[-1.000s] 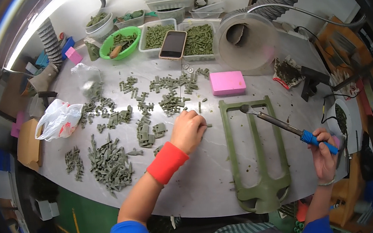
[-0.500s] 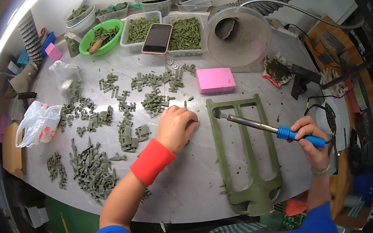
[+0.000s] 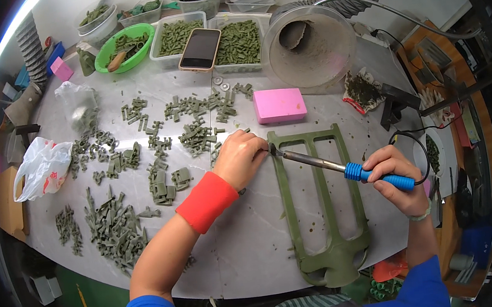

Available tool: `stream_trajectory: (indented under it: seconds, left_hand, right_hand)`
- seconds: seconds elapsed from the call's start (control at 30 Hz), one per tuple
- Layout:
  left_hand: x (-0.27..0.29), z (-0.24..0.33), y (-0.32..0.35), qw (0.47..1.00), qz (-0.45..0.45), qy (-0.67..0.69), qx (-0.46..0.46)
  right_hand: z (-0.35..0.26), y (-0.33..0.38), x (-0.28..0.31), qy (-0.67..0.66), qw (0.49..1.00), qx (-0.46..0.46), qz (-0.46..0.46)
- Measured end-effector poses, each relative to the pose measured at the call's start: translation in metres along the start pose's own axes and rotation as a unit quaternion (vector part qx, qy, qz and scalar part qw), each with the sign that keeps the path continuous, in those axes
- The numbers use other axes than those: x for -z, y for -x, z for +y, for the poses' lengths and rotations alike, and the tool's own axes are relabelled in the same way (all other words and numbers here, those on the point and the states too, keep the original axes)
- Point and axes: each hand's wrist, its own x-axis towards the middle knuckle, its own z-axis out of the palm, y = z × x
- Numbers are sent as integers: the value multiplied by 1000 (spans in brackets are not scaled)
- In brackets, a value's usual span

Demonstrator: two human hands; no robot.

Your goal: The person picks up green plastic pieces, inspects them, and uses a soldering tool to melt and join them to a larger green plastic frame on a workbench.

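Observation:
My right hand [image 3: 394, 180] grips the blue handle of a soldering iron [image 3: 313, 160], whose metal shaft slants up and left over a green frame-shaped piece [image 3: 328, 205] with long slots. The iron's dark tip meets the fingertips of my left hand [image 3: 242, 158], beside the frame's upper left corner. The left fingers are pinched together, and whatever lies between them is too small or hidden to name. A red band [image 3: 207, 202] wraps my left wrist. Small green parts [image 3: 194, 138] lie in clusters just past my left hand.
A pink block [image 3: 279, 105] sits beyond the frame. Heaped green parts [image 3: 113, 230] and a plastic bag [image 3: 43, 167] lie left. At the back are a phone [image 3: 200, 50], a green bowl [image 3: 148, 54], tubs of green pieces [image 3: 239, 43] and a clear tub [image 3: 310, 66] by a hose.
The soldering iron in my right hand has moved left and slightly down toward my left fingers. My left hand has shifted a little right, so its fingertips meet the tip.

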Motion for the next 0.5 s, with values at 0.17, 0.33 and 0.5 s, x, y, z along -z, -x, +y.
stream_trajectory:
  seconds: [0.17,0.33,0.5]
  left_hand:
    - [0,-11,8,1000,17,-17,-19]
    - [-12,-7,2,999,17,-6,-34]
    - [16,41,41,999,22,41,20]
  right_hand:
    - [-5,-3,-5,16,1000,-1,-2]
    - [-1,35,11,-18,993,-54,100]
    - [22,65,13,-90,983,-75,144]
